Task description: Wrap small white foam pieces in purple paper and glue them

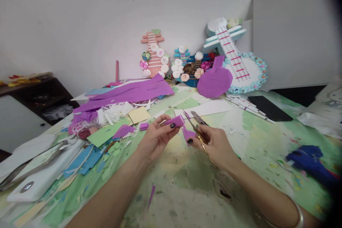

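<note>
My left hand [156, 137] pinches a small folded piece of purple paper [175, 122] between thumb and fingers, above the paint-stained table [187, 181]. My right hand [213, 142] grips scissors [196, 123] with gold handles; their blades are parted and point up and left toward the paper. A second purple scrap [188, 134] hangs at the right thumb, just under the blades. The two hands are a few centimetres apart at the middle of the view.
Long purple paper strips [125, 94] and mixed paper scraps [107, 135] lie to the left. Paper-flower guitar crafts [155, 57] and a purple cutout [215, 80] lean on the wall. A black phone [268, 108] lies right, a blue object [307, 158] far right, white devices [40, 174] near left.
</note>
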`<state>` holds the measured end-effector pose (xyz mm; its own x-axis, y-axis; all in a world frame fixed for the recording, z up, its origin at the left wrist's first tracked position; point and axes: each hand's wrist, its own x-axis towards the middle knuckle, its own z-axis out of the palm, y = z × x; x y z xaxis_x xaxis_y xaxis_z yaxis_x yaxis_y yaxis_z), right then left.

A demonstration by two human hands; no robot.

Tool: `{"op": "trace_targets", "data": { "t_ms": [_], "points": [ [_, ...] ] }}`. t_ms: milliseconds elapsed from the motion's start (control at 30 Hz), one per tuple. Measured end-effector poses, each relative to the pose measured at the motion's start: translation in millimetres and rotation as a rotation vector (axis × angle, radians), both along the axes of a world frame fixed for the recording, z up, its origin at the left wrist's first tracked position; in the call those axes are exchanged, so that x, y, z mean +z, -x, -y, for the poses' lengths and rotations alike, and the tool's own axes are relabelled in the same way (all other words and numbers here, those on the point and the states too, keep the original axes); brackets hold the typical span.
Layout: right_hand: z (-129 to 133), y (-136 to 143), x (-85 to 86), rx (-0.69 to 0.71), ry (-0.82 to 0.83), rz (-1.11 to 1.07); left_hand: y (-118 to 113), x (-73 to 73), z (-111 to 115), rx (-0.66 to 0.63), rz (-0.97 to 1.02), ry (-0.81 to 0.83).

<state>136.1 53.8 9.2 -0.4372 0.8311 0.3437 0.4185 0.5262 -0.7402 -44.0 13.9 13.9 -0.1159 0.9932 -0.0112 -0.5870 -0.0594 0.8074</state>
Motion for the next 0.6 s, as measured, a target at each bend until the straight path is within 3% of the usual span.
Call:
{"op": "trace_targets", "data": {
  "t_ms": [600],
  "points": [
    [2.9, 0.9, -1.8, -0.076, -0.109, 0.078, -7.7, -5.6, 0.2, -0.011, -0.020, -0.023]
  ]
}}
